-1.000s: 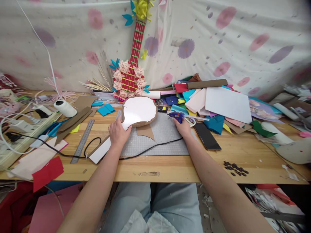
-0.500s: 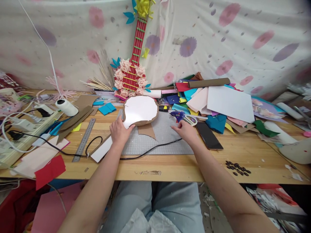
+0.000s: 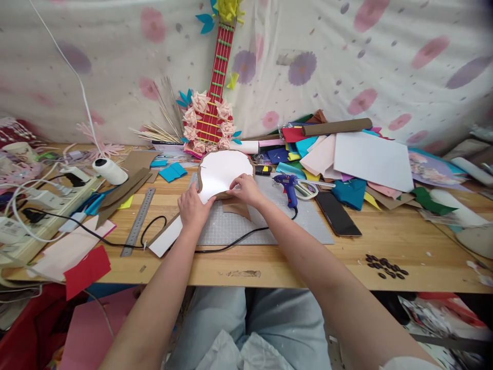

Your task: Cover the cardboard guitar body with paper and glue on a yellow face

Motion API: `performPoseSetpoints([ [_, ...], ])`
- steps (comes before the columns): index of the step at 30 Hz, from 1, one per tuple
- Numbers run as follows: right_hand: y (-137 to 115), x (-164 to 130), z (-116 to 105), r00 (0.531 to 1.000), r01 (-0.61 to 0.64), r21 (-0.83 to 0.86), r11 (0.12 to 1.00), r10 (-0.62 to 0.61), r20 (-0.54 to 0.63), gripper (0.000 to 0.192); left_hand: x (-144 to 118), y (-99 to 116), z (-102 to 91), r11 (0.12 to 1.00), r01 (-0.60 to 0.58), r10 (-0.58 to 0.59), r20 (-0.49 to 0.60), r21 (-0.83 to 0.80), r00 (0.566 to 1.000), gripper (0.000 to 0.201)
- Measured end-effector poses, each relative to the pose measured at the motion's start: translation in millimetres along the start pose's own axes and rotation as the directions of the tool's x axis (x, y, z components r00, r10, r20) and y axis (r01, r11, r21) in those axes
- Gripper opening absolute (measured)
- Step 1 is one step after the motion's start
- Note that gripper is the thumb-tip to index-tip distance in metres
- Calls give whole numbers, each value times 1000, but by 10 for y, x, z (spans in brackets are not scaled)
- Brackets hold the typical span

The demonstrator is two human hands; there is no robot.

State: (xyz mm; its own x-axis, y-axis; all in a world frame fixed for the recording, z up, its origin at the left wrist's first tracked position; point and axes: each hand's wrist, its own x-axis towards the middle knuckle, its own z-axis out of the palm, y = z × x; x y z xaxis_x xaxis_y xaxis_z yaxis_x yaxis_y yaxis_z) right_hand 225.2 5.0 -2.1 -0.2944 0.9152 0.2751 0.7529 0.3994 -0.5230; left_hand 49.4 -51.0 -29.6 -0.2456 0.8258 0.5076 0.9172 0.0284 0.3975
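I've got both hands on the white cutout (image 3: 223, 172) — left hand (image 3: 192, 209) pressing it flat, right hand (image 3: 244, 189) pinching its edge. Glue gun (image 3: 288, 185) sits just beside.

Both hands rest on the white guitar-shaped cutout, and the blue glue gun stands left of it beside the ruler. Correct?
Not quite. The head view shows both hands, left and right, on the cutout, but the glue gun stands right of it, beside the scissors, not the ruler.

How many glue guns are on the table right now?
1: the blue glue gun stands on the cutting mat, right of the right hand. Others may be hidden under the paper pile.
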Motion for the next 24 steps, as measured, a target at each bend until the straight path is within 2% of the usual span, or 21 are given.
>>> performPoseSetpoints([
  [3,30,11,6,999,23,1,1000,-23,29,13,-2,3,-2,1000,2,-2,3,-3,1000,68],
  [15,26,-9,111,999,15,-45,999,-17,-45,10,8,-35,22,999,17,-16,7,-27,1000,62],
  [24,125,-15,196,994,63,-35,997,-66,-87,12,6,-22,6,998,30,-30,13,-46,999,57],
])
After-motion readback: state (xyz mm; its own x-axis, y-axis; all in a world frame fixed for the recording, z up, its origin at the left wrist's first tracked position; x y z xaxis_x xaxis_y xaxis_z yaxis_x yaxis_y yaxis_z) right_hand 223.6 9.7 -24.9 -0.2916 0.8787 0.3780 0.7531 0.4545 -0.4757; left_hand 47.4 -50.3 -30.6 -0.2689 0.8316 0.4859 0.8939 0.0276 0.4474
